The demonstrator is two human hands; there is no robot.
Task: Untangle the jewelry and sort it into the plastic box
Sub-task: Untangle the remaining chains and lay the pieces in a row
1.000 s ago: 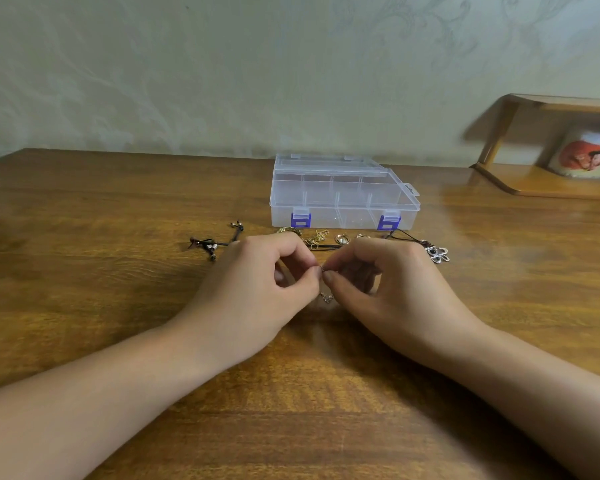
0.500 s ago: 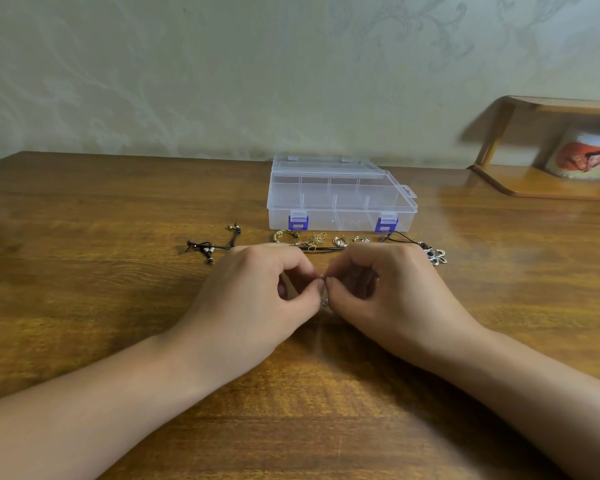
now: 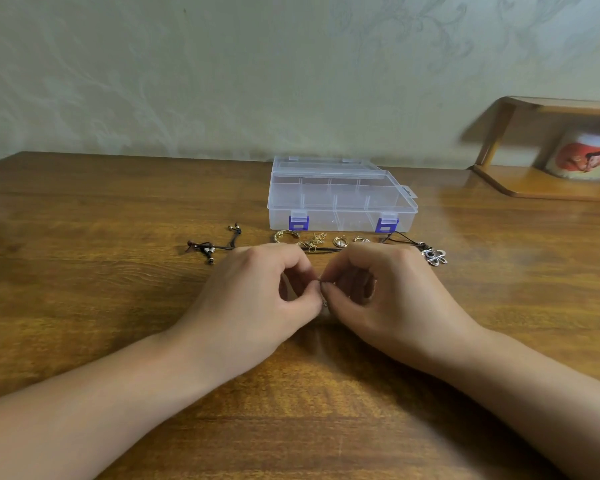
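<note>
Your left hand [image 3: 257, 296] and right hand [image 3: 388, 292] sit together at mid-desk, thumb and forefinger tips of both meeting. Both are pinched on one small silvery jewelry piece [image 3: 324, 303]; only a speck of it shows below the fingertips, too small to tell what kind. The other fingers of each hand are curled in. Both forearms reach in from the bottom corners, low over the wooden desk [image 3: 84, 306].

The rest of the jewelry lies in a row on the desk between your hands and the box. At the far left is a black cord with beads [image 3: 210, 249]. Then come a gold cuff bracelet [image 3: 284, 234], a tangled gold chain [image 3: 314, 241], a ring [image 3: 340, 241] and another small gold piece [image 3: 360, 239]. On the right a black cord runs to a silver flower pendant [image 3: 435, 256] just beyond your right knuckles. A dark cord [image 3: 323, 250] also runs behind both hands.

The clear plastic box [image 3: 340, 199] stands past the row, its lid down and both blue latches [image 3: 298, 223] facing you. Dividers show through the plastic; no item visible inside.

At the far right stands a wooden shelf [image 3: 541, 181] with a white and orange printed container [image 3: 584, 157] on it. Patterned wall behind.
</note>
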